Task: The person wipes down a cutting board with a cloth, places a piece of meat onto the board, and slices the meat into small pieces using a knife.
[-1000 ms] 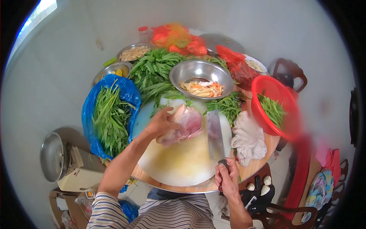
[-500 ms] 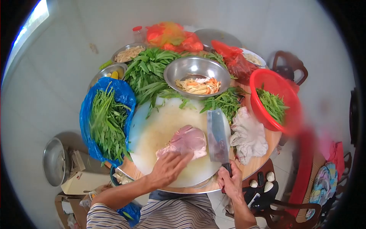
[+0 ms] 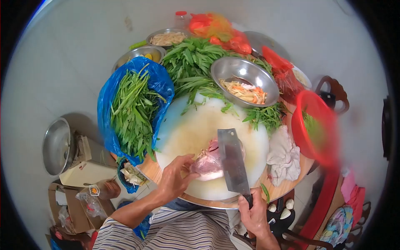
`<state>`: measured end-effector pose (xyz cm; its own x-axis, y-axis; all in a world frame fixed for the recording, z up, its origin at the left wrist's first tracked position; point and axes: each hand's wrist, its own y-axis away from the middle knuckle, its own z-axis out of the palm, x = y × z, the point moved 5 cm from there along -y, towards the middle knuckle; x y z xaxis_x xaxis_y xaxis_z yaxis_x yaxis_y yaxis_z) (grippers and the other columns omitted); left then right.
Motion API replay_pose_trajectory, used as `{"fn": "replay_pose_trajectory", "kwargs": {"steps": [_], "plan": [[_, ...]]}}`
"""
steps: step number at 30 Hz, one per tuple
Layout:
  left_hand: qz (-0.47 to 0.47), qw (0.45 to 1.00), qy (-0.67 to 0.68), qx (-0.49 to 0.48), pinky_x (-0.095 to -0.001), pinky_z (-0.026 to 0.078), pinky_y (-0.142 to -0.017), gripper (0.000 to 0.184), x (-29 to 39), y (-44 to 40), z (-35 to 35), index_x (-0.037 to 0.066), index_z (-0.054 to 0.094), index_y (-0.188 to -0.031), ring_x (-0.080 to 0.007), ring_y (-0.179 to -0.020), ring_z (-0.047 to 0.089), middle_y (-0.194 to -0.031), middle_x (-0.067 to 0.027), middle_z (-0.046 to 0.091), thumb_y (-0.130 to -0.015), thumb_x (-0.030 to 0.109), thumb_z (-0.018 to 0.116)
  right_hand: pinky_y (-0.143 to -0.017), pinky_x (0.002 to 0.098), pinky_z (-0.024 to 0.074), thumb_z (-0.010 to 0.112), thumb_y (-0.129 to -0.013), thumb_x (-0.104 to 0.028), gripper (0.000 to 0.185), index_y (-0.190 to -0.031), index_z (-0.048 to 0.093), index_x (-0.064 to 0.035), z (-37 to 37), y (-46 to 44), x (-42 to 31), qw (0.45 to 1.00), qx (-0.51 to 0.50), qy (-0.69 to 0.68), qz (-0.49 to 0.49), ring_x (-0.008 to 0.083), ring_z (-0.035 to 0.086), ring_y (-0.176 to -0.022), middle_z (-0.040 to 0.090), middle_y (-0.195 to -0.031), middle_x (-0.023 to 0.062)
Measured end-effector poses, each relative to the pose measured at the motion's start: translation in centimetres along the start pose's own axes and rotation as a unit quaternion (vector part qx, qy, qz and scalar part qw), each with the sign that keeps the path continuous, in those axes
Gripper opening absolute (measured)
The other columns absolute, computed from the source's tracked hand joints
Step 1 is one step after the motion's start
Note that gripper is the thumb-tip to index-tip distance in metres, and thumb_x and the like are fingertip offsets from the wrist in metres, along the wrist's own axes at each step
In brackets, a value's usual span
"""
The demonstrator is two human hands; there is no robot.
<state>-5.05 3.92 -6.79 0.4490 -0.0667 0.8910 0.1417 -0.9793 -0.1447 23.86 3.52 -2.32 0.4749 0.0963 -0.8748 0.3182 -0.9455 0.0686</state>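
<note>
A piece of raw meat [image 3: 205, 163] lies on the round white cutting board [image 3: 179, 129], pale along its lower edge. With thumb and fingers closed, my left hand [image 3: 176, 178] grips the meat's left end. My right hand [image 3: 254, 210] is wrapped round the dark handle of a cleaver [image 3: 235, 164]. The broad blade lies across the right part of the meat and hides some of it; a little meat shows beyond the blade's right side. Whether the edge has cut in, I cannot tell.
Behind the board are leafy greens [image 3: 193, 56] and a steel bowl [image 3: 216, 68] with shredded food. A blue bag [image 3: 104, 112] of greens stands left. To the right lie a crumpled whitish cloth [image 3: 283, 156] and a red basin [image 3: 298, 129].
The cleaver has come left from beside the meat to over it. My left hand has shifted from the meat's lower edge to its left end and closed there. The camera view has turned slightly.
</note>
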Motion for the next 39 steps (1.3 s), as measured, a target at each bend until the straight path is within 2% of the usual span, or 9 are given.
{"fn": "replay_pose_trajectory", "kwargs": {"steps": [6, 8, 19, 22, 24, 28, 31, 33, 39], "plan": [[-0.044, 0.999, 0.009, 0.014, -0.0411, 0.06, -0.088, 0.062, -0.5, 0.8, -0.5, 0.001, 0.062, -0.138, -0.0337, -0.103, 0.072, -0.12, -0.0178, 0.073, -0.083, 0.007, 0.089, -0.062, 0.0475, 0.0536, 0.066, -0.105, -0.011, 0.022, -0.115, 0.05, 0.0014, 1.4, -0.2, -4.0, 0.994, -0.03, 0.101, -0.038, 0.0438, 0.07, -0.067, 0.066, -0.079, 0.0223], [0.084, 0.988, -0.088, 0.096, -0.0422, 0.06, -0.092, 0.065, 1.0, 0.3, -1.0, 0.004, 0.064, -0.138, -0.0311, -0.106, 0.071, -0.12, -0.0144, 0.073, -0.079, 0.005, 0.092, -0.063, 0.0526, 0.0541, 0.065, -0.104, -0.009, 0.025, -0.119, 0.049, 0.0029, 2.2, -0.4, -4.3, 0.99, -0.036, 0.13, -0.038, 0.0495, 0.07, -0.071, 0.067, -0.082, 0.0258], [0.155, 0.98, -0.069, 0.099, -0.0436, 0.058, -0.088, 0.061, 1.7, -0.2, 2.0, 0.005, 0.069, -0.128, -0.0363, -0.104, 0.069, -0.109, -0.0142, 0.074, -0.072, 0.008, 0.093, -0.063, 0.0568, 0.0561, 0.066, -0.101, -0.008, 0.037, -0.13, 0.048, 0.0069, 3.9, 1.5, -5.7, 0.961, -0.037, 0.266, -0.061, 0.0514, 0.069, -0.075, 0.066, -0.094, 0.0304], [0.154, 0.98, -0.074, 0.1, -0.0437, 0.058, -0.087, 0.059, 1.9, -0.3, 2.0, 0.005, 0.069, -0.127, -0.0366, -0.102, 0.069, -0.108, -0.0138, 0.075, -0.073, 0.007, 0.093, -0.054, 0.0499, 0.0523, 0.061, -0.109, -0.025, 0.027, -0.121, 0.053, -0.0022, 3.5, 2.4, -5.7, 0.957, 0.003, 0.286, -0.048, 0.0449, 0.066, -0.064, 0.069, -0.088, 0.0244], [0.157, 0.98, -0.076, 0.098, -0.0437, 0.057, -0.086, 0.058, 2.0, -0.4, 2.0, 0.004, 0.069, -0.127, -0.0368, -0.101, 0.069, -0.107, -0.0137, 0.075, -0.073, 0.007, 0.092, -0.063, 0.0565, 0.0573, 0.067, -0.101, -0.012, 0.039, -0.13, 0.049, 0.0071, 3.7, 2.9, -5.1, 0.954, -0.061, 0.291, -0.029, 0.0505, 0.07, -0.078, 0.066, -0.097, 0.0302], [0.162, 0.979, -0.074, 0.104, -0.0443, 0.058, -0.085, 0.057, 1.8, -0.4, 2.3, 0.004, 0.068, -0.124, -0.037, -0.099, 0.069, -0.109, -0.0141, 0.075, -0.073, 0.005, 0.093, -0.061, 0.0573, 0.0574, 0.064, -0.103, -0.014, 0.031, -0.122, 0.05, 0.0052, 3.7, 3.1, -5.6, 0.947, -0.054, 0.317, 0.006, 0.0508, 0.07, -0.074, 0.067, -0.092, 0.0305], [0.162, 0.979, -0.069, 0.103, -0.0451, 0.058, -0.085, 0.056, 1.7, -0.3, 2.3, 0.003, 0.068, -0.123, -0.0374, -0.098, 0.07, -0.108, -0.0139, 0.076, -0.073, 0.004, 0.093, -0.075, 0.0647, 0.0544, 0.059, -0.108, -0.023, 0.031, -0.128, 0.053, 0.0001, 4.0, 1.6, -6.2, 0.955, -0.083, 0.271, 0.091, 0.0637, 0.064, -0.089, 0.067, -0.109, 0.0403], [0.158, 0.98, -0.065, 0.099, -0.0455, 0.058, -0.085, 0.056, 1.6, -0.4, 2.3, 0.002, 0.067, -0.123, -0.0377, -0.097, 0.07, -0.108, -0.0137, 0.077, -0.073, 0.003, 0.093, -0.061, 0.0598, 0.0547, 0.064, -0.103, -0.011, 0.024, -0.109, 0.049, 0.0068, 4.4, 0.4, -7.2, 0.937, -0.096, 0.333, 0.047, 0.0561, 0.068, -0.072, 0.067, -0.088, 0.0363], [0.166, 0.981, -0.024, 0.096, -0.0464, 0.057, -0.084, 0.054, 1.3, -0.4, 2.4, 0.002, 0.066, -0.127, -0.0378, -0.096, 0.07, -0.109, -0.014, 0.076, -0.078, 0.0, 0.088, -0.059, 0.0599, 0.053, 0.06, -0.106, -0.012, 0.022, -0.104, 0.047, 0.0047, 6.1, -4.8, -6.8, 0.958, -0.078, 0.278, 0.004, 0.055, 0.067, -0.067, 0.065, -0.072, 0.0316]]}}
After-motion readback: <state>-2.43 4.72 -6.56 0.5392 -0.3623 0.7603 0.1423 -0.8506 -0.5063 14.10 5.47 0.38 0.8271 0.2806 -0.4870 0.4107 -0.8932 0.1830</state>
